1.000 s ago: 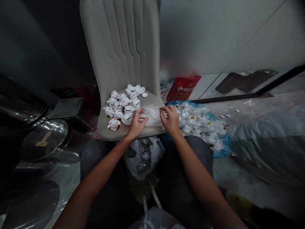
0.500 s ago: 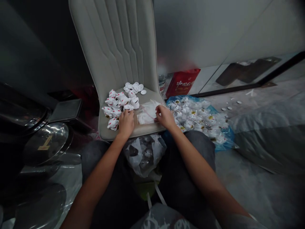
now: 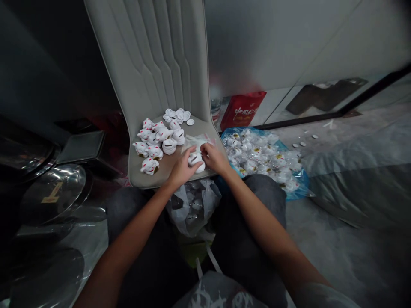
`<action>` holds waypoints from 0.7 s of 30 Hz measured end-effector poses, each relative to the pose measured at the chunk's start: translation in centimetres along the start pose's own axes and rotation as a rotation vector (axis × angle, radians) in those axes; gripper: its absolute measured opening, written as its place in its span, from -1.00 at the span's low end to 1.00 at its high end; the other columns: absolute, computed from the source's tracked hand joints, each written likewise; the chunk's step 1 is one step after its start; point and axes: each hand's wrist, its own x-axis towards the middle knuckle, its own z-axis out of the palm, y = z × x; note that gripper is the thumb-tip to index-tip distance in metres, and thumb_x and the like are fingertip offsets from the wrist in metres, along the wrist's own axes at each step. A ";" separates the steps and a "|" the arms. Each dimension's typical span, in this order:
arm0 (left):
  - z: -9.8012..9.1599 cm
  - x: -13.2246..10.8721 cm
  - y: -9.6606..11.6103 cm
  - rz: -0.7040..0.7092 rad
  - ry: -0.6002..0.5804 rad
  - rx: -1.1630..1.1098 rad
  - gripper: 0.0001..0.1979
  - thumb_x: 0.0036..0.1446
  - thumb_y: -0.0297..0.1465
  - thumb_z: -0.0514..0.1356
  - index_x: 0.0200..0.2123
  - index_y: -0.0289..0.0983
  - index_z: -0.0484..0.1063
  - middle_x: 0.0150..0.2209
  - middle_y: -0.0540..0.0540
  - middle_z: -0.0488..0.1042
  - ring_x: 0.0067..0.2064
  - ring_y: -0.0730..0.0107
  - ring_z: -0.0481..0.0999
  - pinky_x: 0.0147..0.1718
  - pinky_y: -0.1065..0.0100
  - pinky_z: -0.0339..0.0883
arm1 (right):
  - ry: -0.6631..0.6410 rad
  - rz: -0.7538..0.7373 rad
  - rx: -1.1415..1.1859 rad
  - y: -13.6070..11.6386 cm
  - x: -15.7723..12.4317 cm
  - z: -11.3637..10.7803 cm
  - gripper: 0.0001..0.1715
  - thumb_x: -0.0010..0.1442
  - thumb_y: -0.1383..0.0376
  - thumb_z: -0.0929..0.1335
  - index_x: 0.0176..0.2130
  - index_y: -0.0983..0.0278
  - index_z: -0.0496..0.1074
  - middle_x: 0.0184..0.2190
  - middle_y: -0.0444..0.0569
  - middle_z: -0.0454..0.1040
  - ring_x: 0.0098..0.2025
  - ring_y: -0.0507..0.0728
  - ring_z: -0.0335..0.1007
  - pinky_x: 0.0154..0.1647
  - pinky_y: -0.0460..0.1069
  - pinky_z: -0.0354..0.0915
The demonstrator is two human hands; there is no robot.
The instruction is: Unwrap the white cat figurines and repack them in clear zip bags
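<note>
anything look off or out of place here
Yes, a few small white discs lie loose on the floor right of the blue plastic bag, apart from the similar pile of discs on the chair seat, so they look dropped. The white cat figurine between the left hand and right hand looks intact.

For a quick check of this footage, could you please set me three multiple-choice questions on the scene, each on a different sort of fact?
1. Where is the blue plastic bag? A: in the person's lap; B: on the floor right of the chair; C: on the backrest.
2. What colour are the markings on the cat figurines on the chair seat? A: red; B: green; C: blue.
3. What is the white cat figurine doing? A: sealed in a bag; B: lying untouched; C: held by the left hand and right hand.

1 B: it lies beyond the seat's right side.
2 A: red shows on white bodies.
3 C: fingers of both hands touch it.
</note>
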 end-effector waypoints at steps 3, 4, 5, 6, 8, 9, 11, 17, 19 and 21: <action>0.4 0.4 -0.5 0.014 0.077 0.057 -0.33 0.01 -0.37 0.39 0.18 -0.21 0.25 0.18 -0.25 0.30 0.21 0.10 0.34 0.15 0.15 0.29 | 0.006 -0.026 0.071 0.0 -0.1 -0.2 -0.81 0.16 0.45 0.21 -0.25 0.22 0.30 -0.29 -0.01 0.37 -0.26 0.14 0.29 -0.22 -0.01 0.25; 0.5 0.6 -0.6 0.010 0.102 0.078 -0.33 0.00 -0.37 0.40 0.17 -0.22 0.25 0.17 -0.25 0.28 0.22 0.10 0.32 0.15 0.15 0.29 | -0.001 -0.040 0.082 0.0 -0.2 -0.3 -0.82 0.16 0.46 0.21 -0.27 0.22 0.30 -0.29 -0.01 0.36 -0.26 0.14 0.29 -0.22 -0.01 0.25; 0.5 0.7 -0.8 0.005 0.120 0.095 -0.34 0.01 -0.36 0.40 0.16 -0.22 0.25 0.16 -0.26 0.28 0.22 0.10 0.32 0.15 0.15 0.29 | -0.008 -0.054 0.089 0.0 -0.2 -0.4 -0.82 0.16 0.46 0.21 -0.27 0.22 0.31 -0.28 0.00 0.36 -0.25 0.14 0.29 -0.21 -0.01 0.26; 0.5 0.8 -1.0 0.000 0.130 0.110 -0.36 0.02 -0.36 0.39 0.15 -0.23 0.25 0.14 -0.26 0.28 0.22 0.10 0.32 0.15 0.15 0.28 | -0.015 -0.065 0.092 -0.1 -0.3 -0.5 -0.81 0.17 0.46 0.21 -0.26 0.23 0.32 -0.26 0.01 0.35 -0.25 0.14 0.29 -0.20 -0.01 0.26; 0.4 0.9 -1.2 -0.003 0.136 0.138 -0.41 0.05 -0.35 0.38 0.13 -0.24 0.26 0.12 -0.25 0.30 0.21 0.11 0.32 0.16 0.14 0.26 | -0.023 -0.070 0.093 -0.2 -0.5 -0.7 -0.76 0.19 0.46 0.20 -0.20 0.24 0.36 -0.22 0.02 0.36 -0.23 0.14 0.30 -0.16 0.00 0.28; 0.3 0.9 -1.3 -0.001 0.134 0.152 -0.42 0.06 -0.34 0.37 0.12 -0.24 0.27 0.11 -0.24 0.31 0.21 0.12 0.33 0.17 0.14 0.24 | -0.020 -0.063 0.093 -0.4 -0.5 -0.7 -0.73 0.20 0.47 0.20 -0.16 0.24 0.37 -0.20 0.03 0.36 -0.22 0.14 0.31 -0.14 0.01 0.29; 0.2 0.9 -1.3 0.014 0.117 0.183 -0.44 0.07 -0.32 0.37 0.11 -0.22 0.28 0.09 -0.22 0.34 0.19 0.12 0.34 0.17 0.14 0.23 | -0.001 -0.045 0.089 -0.7 -0.6 -0.8 -0.67 0.21 0.47 0.20 -0.08 0.23 0.38 -0.18 0.04 0.36 -0.21 0.15 0.33 -0.11 0.02 0.30; -0.1 0.9 -0.9 0.057 0.129 0.409 -0.38 -0.02 -0.17 0.42 0.08 -0.22 0.35 0.10 -0.24 0.40 0.17 -0.02 0.31 0.20 0.03 0.13 | 0.060 -0.055 0.060 -1.6 -0.5 -1.0 -0.70 0.29 0.42 0.20 -0.05 0.25 0.39 -0.13 0.08 0.37 -0.13 0.18 0.35 -0.01 0.06 0.30; -0.1 0.9 -0.8 0.050 0.123 0.441 -0.39 -0.02 -0.16 0.42 0.08 -0.22 0.36 0.09 -0.24 0.41 0.15 -0.03 0.31 0.19 0.03 0.13 | 0.052 -0.062 0.058 -1.7 -0.5 -1.0 -0.71 0.30 0.40 0.19 -0.05 0.25 0.40 -0.13 0.08 0.36 -0.12 0.18 0.36 -0.01 0.06 0.30; 0.0 0.9 -0.8 0.045 0.094 0.438 -0.42 0.00 -0.16 0.40 0.06 -0.22 0.38 0.04 -0.23 0.43 0.12 -0.03 0.33 0.16 0.04 0.16 | 0.052 -0.052 0.058 -1.8 -0.5 -1.0 -0.70 0.31 0.39 0.20 -0.04 0.23 0.41 -0.13 0.08 0.36 -0.12 0.19 0.36 -0.02 0.06 0.31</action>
